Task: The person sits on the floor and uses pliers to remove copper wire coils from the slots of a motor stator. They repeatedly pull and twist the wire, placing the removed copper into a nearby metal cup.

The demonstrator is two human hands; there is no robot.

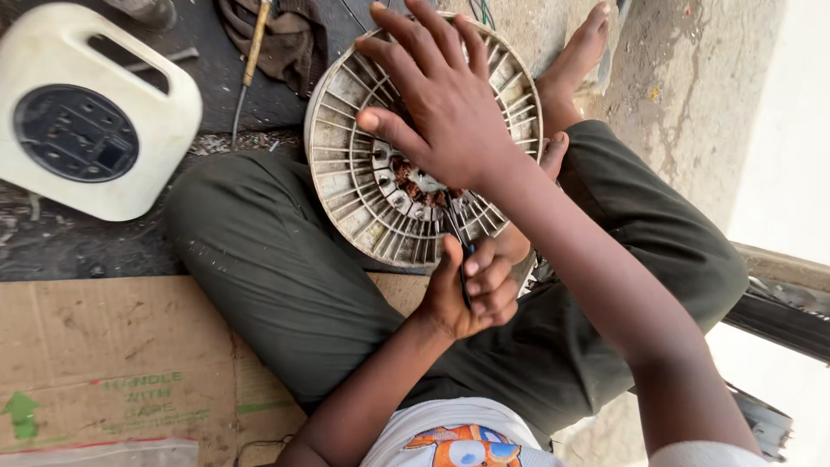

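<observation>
The person sat cross-legged on the floor, with a round, pale, ribbed motor housing (363,186) propped against the legs, its open face turned up. The right hand (441,104) lay spread flat across the top of the housing, fingers wide and thumb pointing left, pressing on it rather than gripping anything. The left hand (475,290) was closed in a fist around a thin dark tool (456,233), whose tip reached into the ring of rusty brown windings (415,186) at the middle of the housing. Dark green trousers (277,259) covered both knees, and a bare foot (581,52) showed just beyond the housing's far rim. Off to the left on the floor stood a white cable reel (95,112) with a black round centre. A flattened cardboard sheet (112,363) lay beside the left knee. Further back a screwdriver (252,52) with a yellowish handle rested on a dark rag (294,39).
</observation>
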